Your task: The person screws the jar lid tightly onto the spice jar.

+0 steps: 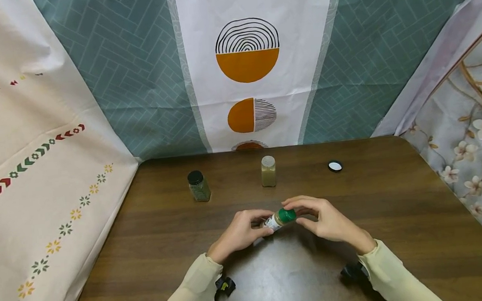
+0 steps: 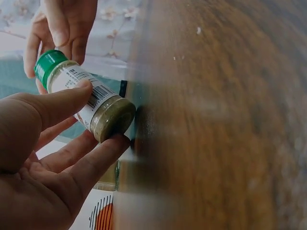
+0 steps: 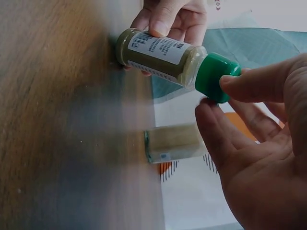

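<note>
A clear spice jar (image 2: 91,96) with a white barcode label, a brownish-green powder inside and a green cap (image 3: 216,76) is held tilted just above the table. My left hand (image 1: 246,229) grips its lower body, thumb on the label and fingers underneath, as the left wrist view shows. At the capped end, my right hand (image 1: 323,217) has its thumb and fingers around the green cap. Behind the hands, a square jar of pale powder (image 1: 268,173) stands upright with its lid off. Further left stands a jar of green herbs (image 1: 200,189) with a black lid (image 1: 195,177).
On the brown wooden table (image 1: 155,249), a black-rimmed lid (image 1: 335,166) with a white inside lies at the back right. A patterned cloth (image 1: 135,83) hangs behind the back edge. More cloth borders the left and right sides.
</note>
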The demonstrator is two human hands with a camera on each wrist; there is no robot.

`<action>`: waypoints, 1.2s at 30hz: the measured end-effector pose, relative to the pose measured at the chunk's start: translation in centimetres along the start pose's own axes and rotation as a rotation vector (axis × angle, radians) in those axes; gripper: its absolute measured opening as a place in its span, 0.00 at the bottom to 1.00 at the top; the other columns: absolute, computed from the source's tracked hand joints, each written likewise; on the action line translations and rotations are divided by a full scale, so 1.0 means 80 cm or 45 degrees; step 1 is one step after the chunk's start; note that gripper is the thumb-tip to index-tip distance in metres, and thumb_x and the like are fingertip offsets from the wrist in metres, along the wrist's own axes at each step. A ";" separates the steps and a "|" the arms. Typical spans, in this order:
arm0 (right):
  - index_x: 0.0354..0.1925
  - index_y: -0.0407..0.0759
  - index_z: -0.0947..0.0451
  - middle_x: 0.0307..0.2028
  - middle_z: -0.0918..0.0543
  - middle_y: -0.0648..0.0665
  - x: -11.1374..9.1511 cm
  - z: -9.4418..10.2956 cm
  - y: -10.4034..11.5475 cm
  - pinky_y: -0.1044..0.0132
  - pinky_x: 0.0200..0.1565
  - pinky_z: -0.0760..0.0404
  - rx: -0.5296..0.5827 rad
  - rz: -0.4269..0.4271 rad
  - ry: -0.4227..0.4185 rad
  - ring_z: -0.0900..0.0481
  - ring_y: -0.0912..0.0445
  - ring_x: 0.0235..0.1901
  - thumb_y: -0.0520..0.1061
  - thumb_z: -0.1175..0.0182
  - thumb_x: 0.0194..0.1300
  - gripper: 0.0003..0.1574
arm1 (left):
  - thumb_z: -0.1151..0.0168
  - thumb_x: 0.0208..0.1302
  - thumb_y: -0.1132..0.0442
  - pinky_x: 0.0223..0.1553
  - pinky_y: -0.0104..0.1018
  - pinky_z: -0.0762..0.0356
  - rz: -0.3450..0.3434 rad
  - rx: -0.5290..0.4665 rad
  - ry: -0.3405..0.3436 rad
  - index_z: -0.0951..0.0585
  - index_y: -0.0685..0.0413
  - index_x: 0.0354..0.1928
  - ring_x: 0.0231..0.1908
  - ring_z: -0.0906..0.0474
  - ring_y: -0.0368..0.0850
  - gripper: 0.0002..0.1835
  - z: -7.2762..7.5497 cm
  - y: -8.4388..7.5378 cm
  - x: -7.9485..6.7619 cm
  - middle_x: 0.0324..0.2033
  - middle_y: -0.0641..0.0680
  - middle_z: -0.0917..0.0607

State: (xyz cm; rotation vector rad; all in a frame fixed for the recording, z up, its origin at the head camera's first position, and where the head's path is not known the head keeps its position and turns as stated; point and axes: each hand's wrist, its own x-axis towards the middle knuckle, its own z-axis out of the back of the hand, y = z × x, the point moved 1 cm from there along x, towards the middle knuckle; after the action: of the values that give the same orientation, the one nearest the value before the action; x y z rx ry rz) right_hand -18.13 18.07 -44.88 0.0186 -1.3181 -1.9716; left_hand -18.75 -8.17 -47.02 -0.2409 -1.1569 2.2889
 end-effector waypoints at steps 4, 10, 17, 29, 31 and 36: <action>0.60 0.40 0.19 0.59 0.19 0.33 -0.001 0.002 0.003 0.60 0.50 0.12 0.011 -0.062 -0.015 0.14 0.54 0.51 0.29 0.34 0.66 0.25 | 0.27 0.66 0.59 0.50 0.36 0.14 -0.003 0.023 0.007 0.15 0.50 0.61 0.49 0.13 0.43 0.21 -0.001 0.001 0.002 0.53 0.51 0.11; 0.61 0.43 0.20 0.57 0.18 0.34 -0.002 0.000 0.003 0.63 0.47 0.12 -0.012 -0.076 -0.022 0.14 0.52 0.48 0.34 0.32 0.67 0.25 | 0.28 0.66 0.59 0.51 0.36 0.15 0.007 0.011 0.028 0.16 0.50 0.61 0.49 0.14 0.43 0.22 -0.002 -0.001 0.001 0.53 0.52 0.11; 0.62 0.41 0.20 0.58 0.16 0.37 0.001 -0.003 0.007 0.59 0.48 0.11 -0.143 0.002 -0.025 0.13 0.51 0.49 0.29 0.33 0.65 0.27 | 0.28 0.66 0.60 0.52 0.40 0.14 -0.005 0.004 0.019 0.16 0.50 0.61 0.49 0.13 0.45 0.22 -0.001 -0.001 0.001 0.53 0.53 0.11; 0.62 0.40 0.19 0.63 0.18 0.40 0.002 -0.001 0.009 0.61 0.55 0.14 -0.152 -0.014 0.011 0.15 0.54 0.57 0.26 0.35 0.65 0.28 | 0.28 0.66 0.60 0.53 0.40 0.14 -0.010 0.026 0.018 0.16 0.51 0.61 0.49 0.13 0.47 0.22 0.000 -0.003 0.003 0.53 0.53 0.11; 0.62 0.40 0.19 0.61 0.17 0.38 0.002 -0.001 0.010 0.58 0.53 0.13 -0.142 -0.019 0.000 0.15 0.53 0.55 0.29 0.34 0.66 0.27 | 0.28 0.66 0.60 0.53 0.40 0.15 -0.006 0.028 0.019 0.16 0.51 0.61 0.50 0.13 0.46 0.22 0.000 -0.003 0.002 0.53 0.53 0.11; 0.59 0.40 0.18 0.54 0.15 0.39 0.002 -0.002 0.009 0.59 0.46 0.10 -0.132 -0.093 -0.041 0.13 0.53 0.47 0.37 0.31 0.68 0.22 | 0.27 0.66 0.59 0.54 0.37 0.15 0.006 0.014 0.035 0.16 0.50 0.61 0.50 0.14 0.43 0.21 -0.001 -0.004 0.001 0.53 0.51 0.12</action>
State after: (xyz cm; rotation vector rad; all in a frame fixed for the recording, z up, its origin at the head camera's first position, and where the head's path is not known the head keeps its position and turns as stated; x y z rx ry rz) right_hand -17.80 17.73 -44.31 -0.0152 -1.2498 -2.1083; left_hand -18.69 -7.94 -46.81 -0.2706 -1.1304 2.2884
